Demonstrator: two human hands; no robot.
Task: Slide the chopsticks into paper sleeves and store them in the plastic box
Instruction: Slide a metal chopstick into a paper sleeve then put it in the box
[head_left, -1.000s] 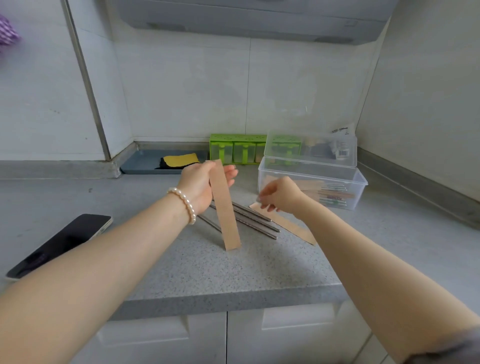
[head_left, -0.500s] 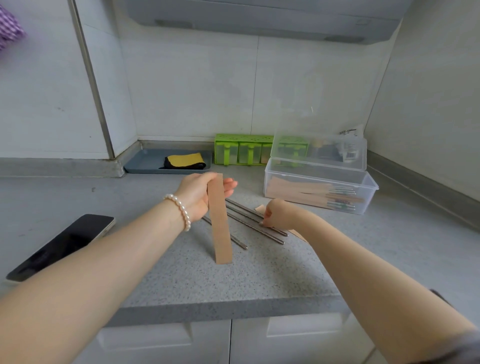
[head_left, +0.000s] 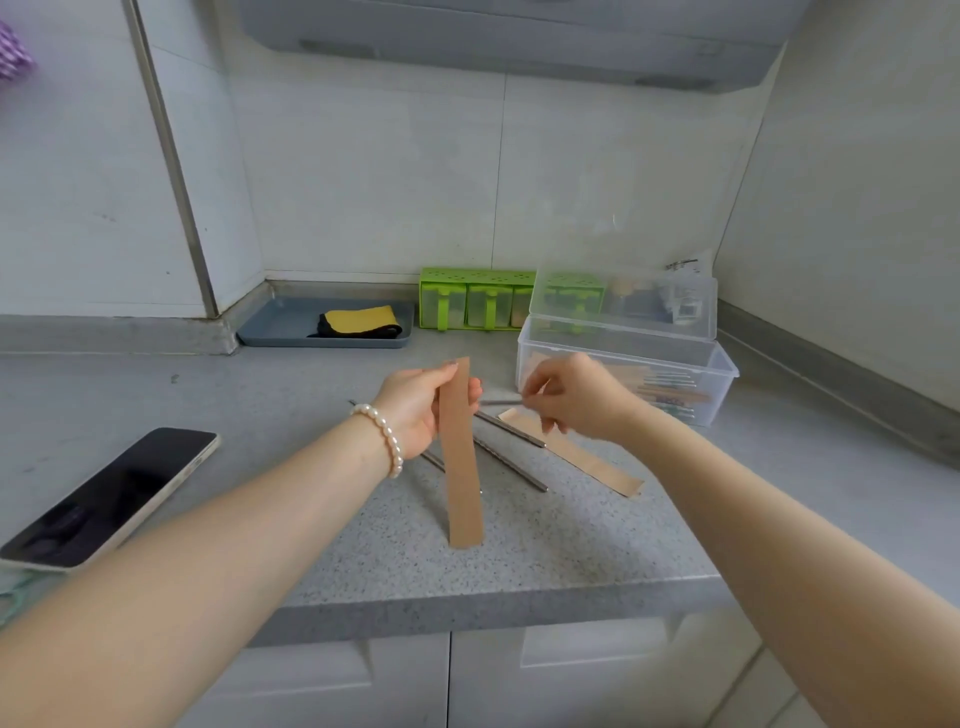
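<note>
A phone (head_left: 111, 496) lies at your far left on the counter (head_left: 519, 545). Your left hand (head_left: 415, 410) pinches a paper sleeve (head_left: 461, 457) near its top, the strip hanging down. Metal chopsticks (head_left: 511, 465) lie on the counter just behind it, beside another sleeve (head_left: 582, 457). Your right hand (head_left: 576, 397) pinches one chopstick (head_left: 498, 402), its tip pointing at the held sleeve. The open plastic box (head_left: 722, 376), holding sleeved chopsticks, stands at right.
</note>
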